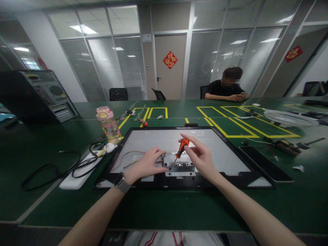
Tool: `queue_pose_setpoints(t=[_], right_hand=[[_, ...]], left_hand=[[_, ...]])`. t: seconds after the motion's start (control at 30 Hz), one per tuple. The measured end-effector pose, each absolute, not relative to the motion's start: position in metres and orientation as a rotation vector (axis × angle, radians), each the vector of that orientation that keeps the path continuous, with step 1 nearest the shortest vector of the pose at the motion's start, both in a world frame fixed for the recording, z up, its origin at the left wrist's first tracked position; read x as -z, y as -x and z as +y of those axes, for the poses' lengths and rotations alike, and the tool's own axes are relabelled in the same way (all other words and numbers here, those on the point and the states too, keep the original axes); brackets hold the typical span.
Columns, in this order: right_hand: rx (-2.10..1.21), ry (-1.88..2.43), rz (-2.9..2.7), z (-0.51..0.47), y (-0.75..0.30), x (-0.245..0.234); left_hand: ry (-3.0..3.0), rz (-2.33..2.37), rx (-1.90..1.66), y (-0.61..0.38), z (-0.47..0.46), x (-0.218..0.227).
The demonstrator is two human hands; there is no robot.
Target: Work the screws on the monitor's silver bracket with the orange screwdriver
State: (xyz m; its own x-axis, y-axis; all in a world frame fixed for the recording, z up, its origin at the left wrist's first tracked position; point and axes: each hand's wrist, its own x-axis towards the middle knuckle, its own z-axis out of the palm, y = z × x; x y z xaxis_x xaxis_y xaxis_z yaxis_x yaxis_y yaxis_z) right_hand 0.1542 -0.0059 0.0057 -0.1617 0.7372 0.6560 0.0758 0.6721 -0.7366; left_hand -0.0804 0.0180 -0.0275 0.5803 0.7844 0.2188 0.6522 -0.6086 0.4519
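Frame centre, on the green table point(179, 208): my right hand point(201, 158) fingers grasping an orange screwdriver point(180, 151), tip on the metal bracket point(180, 167) of a face-down monitor point(217, 150), my left hand point(148, 164) fingers resting flat, released, beside it.

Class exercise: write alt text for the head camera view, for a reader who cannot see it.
The right hand holds an orange-handled screwdriver, tip down on a small silver metal plate on the back of a black-framed flat monitor panel, which lies on a green table. The left hand rests beside the plate.
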Motion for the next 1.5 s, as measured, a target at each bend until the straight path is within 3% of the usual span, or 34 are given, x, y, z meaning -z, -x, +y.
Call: queue_pose_setpoints(t=[0.33, 1.03, 1.5], right_hand=[[-0.718, 0.666, -1.639, -0.0067, -0.1556, -0.0046], [-0.379, 0.718, -1.717, -0.0004, -0.1561, -0.0009], [-0.378, 0.764, -1.689, 0.0016, -0.1547, -0.0007]], left_hand=[[-2.497, 1.189, -0.558, 0.0792, 0.0177, 0.0256], [-2.489, 1.179, -0.552, 0.0786, 0.0169, 0.0239], [-2.497, 1.173, -0.548, 0.0810, 0.0188, 0.0275]])
